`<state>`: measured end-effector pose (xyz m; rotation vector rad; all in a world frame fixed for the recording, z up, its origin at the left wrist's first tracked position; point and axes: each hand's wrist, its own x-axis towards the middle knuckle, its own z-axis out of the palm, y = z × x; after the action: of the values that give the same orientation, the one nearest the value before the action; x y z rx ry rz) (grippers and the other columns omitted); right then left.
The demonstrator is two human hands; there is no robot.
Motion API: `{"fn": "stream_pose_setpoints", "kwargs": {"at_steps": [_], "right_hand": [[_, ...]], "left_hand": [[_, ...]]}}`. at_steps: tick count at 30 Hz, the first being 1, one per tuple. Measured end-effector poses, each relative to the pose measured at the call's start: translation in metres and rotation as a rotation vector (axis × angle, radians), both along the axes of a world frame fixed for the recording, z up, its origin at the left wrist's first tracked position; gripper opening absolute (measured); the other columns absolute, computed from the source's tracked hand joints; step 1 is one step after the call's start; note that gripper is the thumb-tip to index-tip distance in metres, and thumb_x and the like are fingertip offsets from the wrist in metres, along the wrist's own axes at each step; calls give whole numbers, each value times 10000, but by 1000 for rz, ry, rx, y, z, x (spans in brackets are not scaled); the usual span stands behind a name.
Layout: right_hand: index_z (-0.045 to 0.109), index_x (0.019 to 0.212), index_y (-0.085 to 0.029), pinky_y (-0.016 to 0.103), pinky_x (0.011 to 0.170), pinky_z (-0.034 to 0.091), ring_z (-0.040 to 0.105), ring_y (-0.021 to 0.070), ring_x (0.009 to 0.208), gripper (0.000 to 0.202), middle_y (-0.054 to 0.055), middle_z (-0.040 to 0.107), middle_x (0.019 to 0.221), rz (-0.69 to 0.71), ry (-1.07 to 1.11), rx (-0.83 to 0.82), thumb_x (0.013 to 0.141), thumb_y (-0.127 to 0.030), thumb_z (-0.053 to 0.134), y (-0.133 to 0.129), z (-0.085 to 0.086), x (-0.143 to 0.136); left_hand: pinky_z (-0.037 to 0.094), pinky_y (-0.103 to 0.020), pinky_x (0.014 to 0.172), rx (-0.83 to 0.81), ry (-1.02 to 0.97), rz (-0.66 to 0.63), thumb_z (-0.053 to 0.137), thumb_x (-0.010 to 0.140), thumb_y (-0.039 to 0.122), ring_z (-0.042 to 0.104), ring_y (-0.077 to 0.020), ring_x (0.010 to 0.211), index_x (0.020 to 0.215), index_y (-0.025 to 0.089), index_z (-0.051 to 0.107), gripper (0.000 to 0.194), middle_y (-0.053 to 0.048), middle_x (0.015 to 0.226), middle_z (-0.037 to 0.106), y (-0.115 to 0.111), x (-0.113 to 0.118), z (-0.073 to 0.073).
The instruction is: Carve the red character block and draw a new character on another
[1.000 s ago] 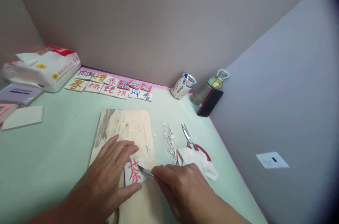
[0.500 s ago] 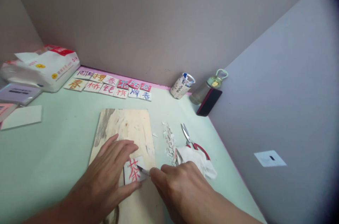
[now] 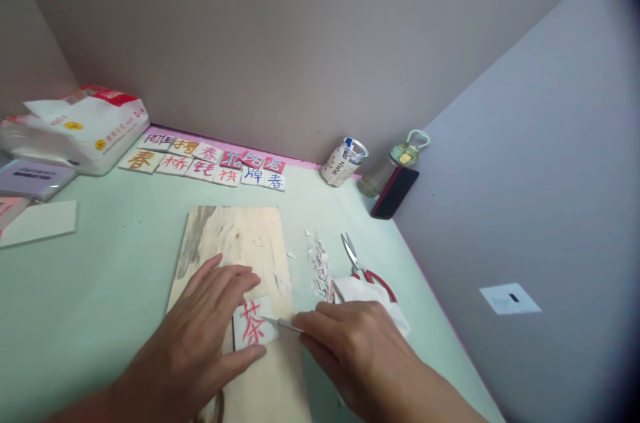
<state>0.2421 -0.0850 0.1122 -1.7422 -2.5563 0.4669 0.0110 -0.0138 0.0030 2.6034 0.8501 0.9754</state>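
The left hand point(image 3: 200, 329) is spreading its fingers over the wooden board point(image 3: 240, 236), and its thumb and fingertips are framing the white tile point(image 3: 253, 323) with the red character. The tile is lying flat on the board, under the edge of this hand. The right hand point(image 3: 350, 343) is pinching the craft knife point(image 3: 287, 325) between thumb and fingers, and the blade is pointing to the left, at the red strokes; whether it is touching them, I cannot tell. To the right of the board, the shavings point(image 3: 320, 266) are lying in a strip, and the scissors point(image 3: 357, 256) are resting near the white cloth point(image 3: 373, 293)
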Motion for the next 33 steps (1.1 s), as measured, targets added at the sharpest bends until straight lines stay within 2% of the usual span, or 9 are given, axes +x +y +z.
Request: {"fn": "stream_pose_setpoints", "kwargs": {"at_steps": [2,6,13,18,21,26,30,33], "right_hand": [[706,956,-226,292,566,303,563,128,584,171,-16,672,732,-23,84,16,996,-137,566,-4,-5,7],[724,1107,-237,294,596,352,577,158,622,242,7,654,743,-32,168,91,1046,-186,496,-11,-19,13],[714,1102,-225,280,589,374,576,158,611,262,12,648,743,-26,240,152,1083,-238,453,-11,-37,12],[676,1093,-165,268,505,332,550,148,542,290,10,608,676,-22,299,402,1095,-219,391,-17,-58,5],[660,1115,-146,262,480,334,553,139,518,288,7,611,672,-49,354,466,1098,-215,381,-20,-68,0],[678,1085,-166,257,472,342,561,133,499,300,-1,605,654,-71,357,466,1104,-245,390,-19,-70,-1],[688,1082,-168,252,478,357,570,134,507,322,2,612,654,-47,351,438,1113,-258,380,-17,-68,2],[692,1088,-169,245,495,374,587,135,532,322,5,619,663,-48,353,395,1117,-269,388,-17,-67,4]], "left_hand": [[384,-537,1211,-7,3,-6,694,910,400,642,-301,1214,1355,203,476,533,-91,1247,682,0,-1,2],[386,-545,1206,-7,-7,-3,718,893,388,656,-298,1187,1327,200,501,520,-93,1225,682,0,-1,1],[430,-556,1168,10,-10,19,712,892,428,658,-318,1190,1319,204,526,517,-93,1225,687,2,0,-3],[456,-544,1161,4,0,32,699,893,435,659,-321,1197,1319,208,524,513,-86,1211,697,2,0,-2],[443,-538,1180,4,12,40,707,887,433,653,-315,1212,1350,212,506,551,-86,1237,691,2,0,-5],[409,-542,1204,-20,16,16,731,869,397,623,-307,1258,1357,247,493,564,-78,1270,679,0,0,-9],[368,-583,1215,-108,6,18,719,858,325,596,-313,1289,1257,286,562,431,-58,1244,669,-2,0,-6],[375,-566,1207,-120,-16,-19,731,868,347,609,-302,1265,1192,301,608,349,-24,1128,683,0,0,-1]]}}
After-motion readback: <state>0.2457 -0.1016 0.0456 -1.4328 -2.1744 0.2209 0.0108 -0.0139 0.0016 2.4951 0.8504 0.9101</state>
